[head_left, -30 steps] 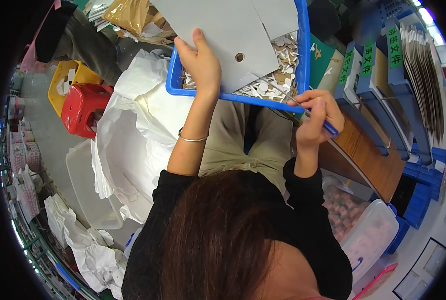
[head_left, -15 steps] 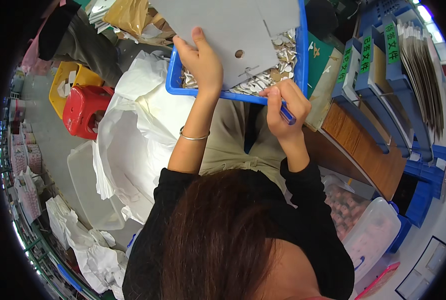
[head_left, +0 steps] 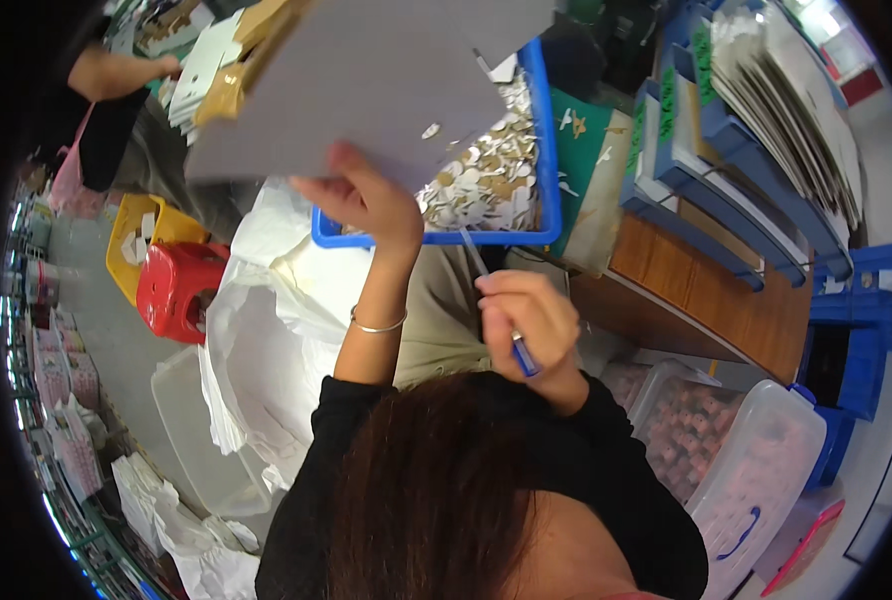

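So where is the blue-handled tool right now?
In the head view it is in the right hand, right of centre: the blue-handled tool sits just below the blue tray of paper scraps.

Grey cardboard sheet [head_left: 366, 80] — large, flat, w/ a small punched hole near its lower edge — was held up tilted over the blue bin, gripped at its lower edge by the left hand [head_left: 366, 200]. Thin tool w/ blue handle and metal tip [head_left: 496, 300] sat in the right hand [head_left: 526, 325], fingers closed round it, tip pointing up toward the bin — just below its rim.
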Demonstrator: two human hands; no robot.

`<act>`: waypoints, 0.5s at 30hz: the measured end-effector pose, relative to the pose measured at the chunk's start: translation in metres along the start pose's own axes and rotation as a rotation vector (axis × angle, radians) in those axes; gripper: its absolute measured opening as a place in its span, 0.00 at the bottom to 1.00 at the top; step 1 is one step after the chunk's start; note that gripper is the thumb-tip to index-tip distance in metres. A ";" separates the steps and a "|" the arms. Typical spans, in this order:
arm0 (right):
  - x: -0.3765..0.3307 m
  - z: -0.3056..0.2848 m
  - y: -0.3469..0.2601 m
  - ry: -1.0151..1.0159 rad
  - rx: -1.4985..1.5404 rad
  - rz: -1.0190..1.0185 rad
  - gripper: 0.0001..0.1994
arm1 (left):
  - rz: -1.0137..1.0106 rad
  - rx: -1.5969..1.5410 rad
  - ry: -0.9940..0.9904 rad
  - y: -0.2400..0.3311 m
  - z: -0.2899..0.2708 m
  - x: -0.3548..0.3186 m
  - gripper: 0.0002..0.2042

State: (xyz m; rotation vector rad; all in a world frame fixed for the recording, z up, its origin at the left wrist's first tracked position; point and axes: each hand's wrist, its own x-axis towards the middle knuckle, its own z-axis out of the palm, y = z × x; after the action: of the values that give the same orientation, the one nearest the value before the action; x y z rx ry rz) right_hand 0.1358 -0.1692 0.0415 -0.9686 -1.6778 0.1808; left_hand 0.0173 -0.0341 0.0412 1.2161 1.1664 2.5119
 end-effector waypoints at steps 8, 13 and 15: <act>-0.011 -0.008 0.031 0.070 0.007 0.134 0.03 | -0.035 -0.344 -0.079 0.061 0.050 0.049 0.11; -0.025 0.003 0.039 0.083 0.103 0.196 0.02 | -0.320 -0.595 -0.585 0.102 0.162 0.102 0.17; -0.028 0.007 0.038 0.083 0.102 0.177 0.02 | -0.895 -1.085 -1.145 0.118 0.226 0.115 0.21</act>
State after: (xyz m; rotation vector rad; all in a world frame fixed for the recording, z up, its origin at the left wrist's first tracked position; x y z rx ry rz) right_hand 0.1494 -0.1607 -0.0041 -1.0334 -1.4929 0.3369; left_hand 0.1258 0.0642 0.2798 1.0584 -0.0578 1.0315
